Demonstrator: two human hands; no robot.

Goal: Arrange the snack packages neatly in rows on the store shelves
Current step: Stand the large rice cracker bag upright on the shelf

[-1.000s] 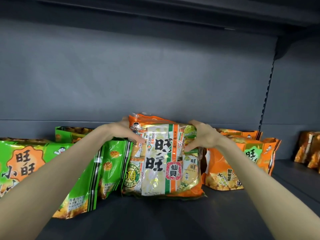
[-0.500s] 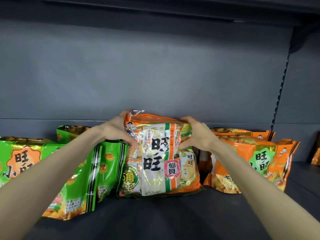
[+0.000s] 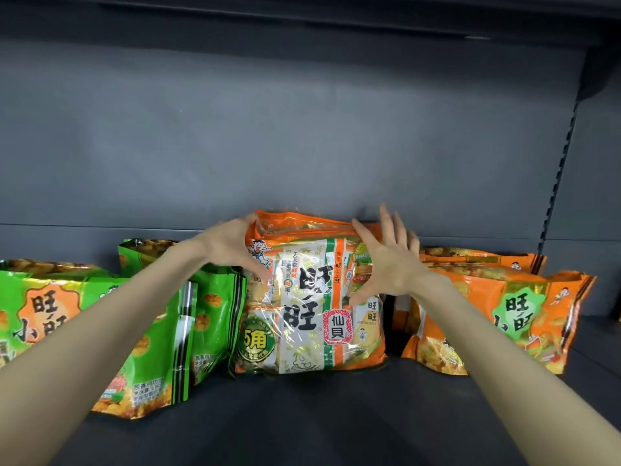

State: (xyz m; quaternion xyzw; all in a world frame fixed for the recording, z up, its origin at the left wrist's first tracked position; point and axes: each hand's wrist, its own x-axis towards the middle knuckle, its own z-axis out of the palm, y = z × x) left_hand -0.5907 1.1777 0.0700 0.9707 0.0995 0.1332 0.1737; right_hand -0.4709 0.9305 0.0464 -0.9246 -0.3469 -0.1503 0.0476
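Orange-and-clear plastic cracker bag (image 3: pixel 312 304) stands upright mid-way along the dark grey metal shelf board (image 3: pixel 302 418), close in front of the grey back panel (image 3: pixel 302 129). The left hand (image 3: pixel 232 247) pinches the bag's upper left corner, thumb on the front and fingers behind. The right hand (image 3: pixel 391 264) is spread wide with straight fingers, and only the thumb and forefinger tips touch the bag's right side; it grips nothing

To finish this well, I judge the bag should be squared so its printed face looks straight out and its base sits flat. It should then be steadied before the left hand lets go, since a slack, crinkly bag may slump forward

Its left edge touches the green foil snack bags (image 3: pixel 215 317), so there is no room on that side. A dark gap separates it from the orange foil snack bags (image 3: pixel 504 317) on the right, which leaves room to slide. Bare board lies in front, and the space above is open up to the dark upper shelf (image 3: pixel 302 15)
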